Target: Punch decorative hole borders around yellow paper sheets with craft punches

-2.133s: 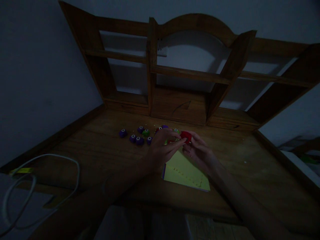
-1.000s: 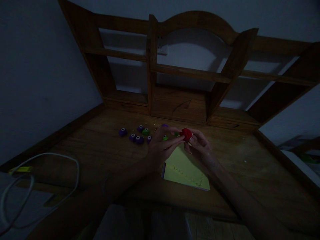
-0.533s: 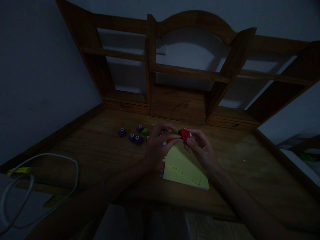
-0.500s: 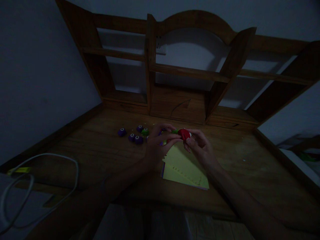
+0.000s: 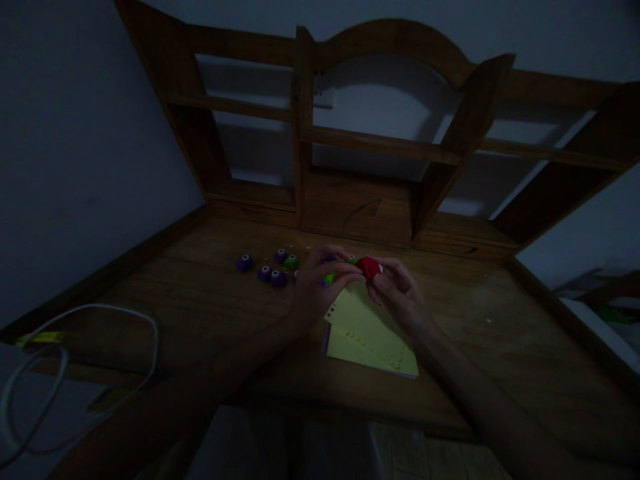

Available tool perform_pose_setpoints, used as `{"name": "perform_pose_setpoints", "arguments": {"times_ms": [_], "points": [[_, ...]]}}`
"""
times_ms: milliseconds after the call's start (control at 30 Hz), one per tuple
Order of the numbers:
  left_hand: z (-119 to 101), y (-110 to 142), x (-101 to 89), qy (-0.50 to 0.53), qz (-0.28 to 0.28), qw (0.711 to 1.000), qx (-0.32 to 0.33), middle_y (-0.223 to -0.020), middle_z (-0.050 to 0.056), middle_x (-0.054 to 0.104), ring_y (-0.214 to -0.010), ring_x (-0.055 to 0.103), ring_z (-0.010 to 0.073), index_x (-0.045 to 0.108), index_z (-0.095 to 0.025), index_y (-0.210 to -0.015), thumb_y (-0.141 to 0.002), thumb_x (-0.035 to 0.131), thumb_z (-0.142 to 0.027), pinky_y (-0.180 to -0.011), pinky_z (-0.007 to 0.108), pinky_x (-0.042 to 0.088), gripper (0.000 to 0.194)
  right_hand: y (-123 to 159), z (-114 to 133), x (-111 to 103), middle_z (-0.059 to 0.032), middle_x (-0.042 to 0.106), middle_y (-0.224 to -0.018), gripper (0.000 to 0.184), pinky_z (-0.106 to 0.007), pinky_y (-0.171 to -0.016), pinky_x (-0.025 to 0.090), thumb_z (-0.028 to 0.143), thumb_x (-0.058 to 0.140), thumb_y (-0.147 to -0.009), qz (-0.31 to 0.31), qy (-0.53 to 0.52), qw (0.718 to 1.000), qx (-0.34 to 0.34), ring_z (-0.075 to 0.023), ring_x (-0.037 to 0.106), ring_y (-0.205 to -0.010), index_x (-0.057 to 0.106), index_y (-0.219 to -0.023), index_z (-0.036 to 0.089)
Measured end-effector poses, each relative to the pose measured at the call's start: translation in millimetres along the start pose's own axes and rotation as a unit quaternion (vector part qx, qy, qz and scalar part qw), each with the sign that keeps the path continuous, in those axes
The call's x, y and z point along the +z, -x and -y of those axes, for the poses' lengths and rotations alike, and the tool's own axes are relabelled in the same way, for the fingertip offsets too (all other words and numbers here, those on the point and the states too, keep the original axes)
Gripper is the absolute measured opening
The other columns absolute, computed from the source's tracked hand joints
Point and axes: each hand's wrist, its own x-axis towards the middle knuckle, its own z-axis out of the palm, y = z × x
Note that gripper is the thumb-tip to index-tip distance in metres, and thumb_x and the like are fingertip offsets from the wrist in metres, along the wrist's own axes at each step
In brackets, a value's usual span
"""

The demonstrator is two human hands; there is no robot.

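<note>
A small red piece (image 5: 369,267), rounded and with a white spot on its right side, is held up over the desk; the dim light hides what kind of thing it is. My right hand (image 5: 404,293) grips it between thumb and fingers. From the other side, the closed fingertips of my left hand (image 5: 315,285) pinch its left edge. Beneath both hands lies a pad of yellow paper (image 5: 370,343) with a row of torn holes or small marks across it. Behind my left hand, green and purple bits are partly hidden.
Several small purple pieces (image 5: 277,279), each topped with a white eye-like ring, sit left of my hands, with a green one (image 5: 291,263) among them. A wooden shelf unit (image 5: 357,207) stands along the desk's back. A white cable (image 5: 156,340) loops at the left edge.
The red piece has been turned in my fingers and its white spot now shows. My left hand has shifted slightly left, its fingertips staying at the piece. The loose pieces stay put.
</note>
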Motion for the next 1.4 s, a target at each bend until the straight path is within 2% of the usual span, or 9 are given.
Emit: {"name": "perform_pose_setpoints", "arguments": {"times_ms": [167, 333, 533, 1100, 1267, 1400], "points": [[-2.2, 0.8, -0.4, -0.017, 0.005, 1.0, 0.016, -0.097, 0.004, 0.058, -0.094, 0.057, 0.0158, 0.07, -0.022, -0.089, -0.079, 0.069, -0.017, -0.081, 0.032, 0.051, 0.011, 0.2, -0.4, -0.5, -0.0002, 0.059, -0.081, 0.026, -0.026, -0.052, 0.035, 0.034, 0.065, -0.083, -0.008, -0.003, 1.0, -0.003, -0.011, 0.045, -0.058, 0.061, -0.108, 0.029], [-2.5, 1.3, -0.6, -0.029, 0.009, 0.999, 0.02, -0.099, 0.004, 0.057, -0.096, 0.057, 0.0172, 0.068, -0.022, -0.09, -0.079, 0.068, -0.015, -0.083, 0.033, 0.051, 0.013, 1.6, 2.4, -0.7, 0.0007, 0.058, -0.075, 0.024, -0.026, -0.053, 0.035, 0.034, 0.063, -0.084, -0.01, 0.034, 0.999, -0.017, -0.0119, 0.046, -0.059, 0.061, -0.108, 0.028], [-2.8, 1.8, -1.2, -0.037, 0.009, 0.999, 0.02, -0.1, 0.004, 0.057, -0.097, 0.056, 0.0174, 0.068, -0.022, -0.09, -0.079, 0.068, -0.016, -0.084, 0.033, 0.051, 0.013, 1.5, 2.2, -0.3, -0.0008, 0.061, -0.081, 0.027, -0.026, -0.053, 0.037, 0.036, 0.063, -0.084, -0.017, 0.051, 0.998, -0.023, -0.0116, 0.048, -0.06, 0.061, -0.109, 0.026], [-3.1, 0.2, -0.7, -0.04, -0.008, 0.999, 0.019, -0.098, 0.004, 0.057, -0.095, 0.056, 0.0167, 0.068, -0.022, -0.087, -0.077, 0.069, -0.014, -0.081, 0.031, 0.05, 0.012, -0.9, -3.4, -1.4, -0.0003, 0.061, -0.08, 0.028, -0.024, -0.052, 0.034, 0.033, 0.064, -0.083, -0.013, 0.002, 1.0, -0.017, -0.0099, 0.047, -0.058, 0.062, -0.11, 0.025], [-2.8, -1.3, -2.3, -0.034, -0.015, 0.999, 0.01, -0.098, 0.004, 0.057, -0.093, 0.057, 0.0163, 0.068, -0.022, -0.087, -0.078, 0.069, -0.015, -0.079, 0.03, 0.05, 0.011, -3.2, -2.5, -3.4, -0.0003, 0.063, -0.082, 0.026, -0.023, -0.05, 0.034, 0.031, 0.065, -0.082, -0.018, -0.045, 0.999, -0.002, -0.009, 0.047, -0.056, 0.063, -0.107, 0.025], [-5.7, -5.0, -4.6, -0.029, -0.022, 0.999, 0.006, -0.096, 0.004, 0.059, -0.093, 0.058, 0.0159, 0.067, -0.021, -0.087, -0.079, 0.068, -0.016, -0.081, 0.03, 0.049, 0.009, -3.5, 1.9, -3.4, -0.0002, 0.063, -0.078, 0.021, -0.022, -0.05, 0.037, 0.028, 0.064, -0.083, -0.009, -0.141, 0.988, 0.065, -0.0091, 0.049, -0.057, 0.064, -0.103, 0.021]]}}
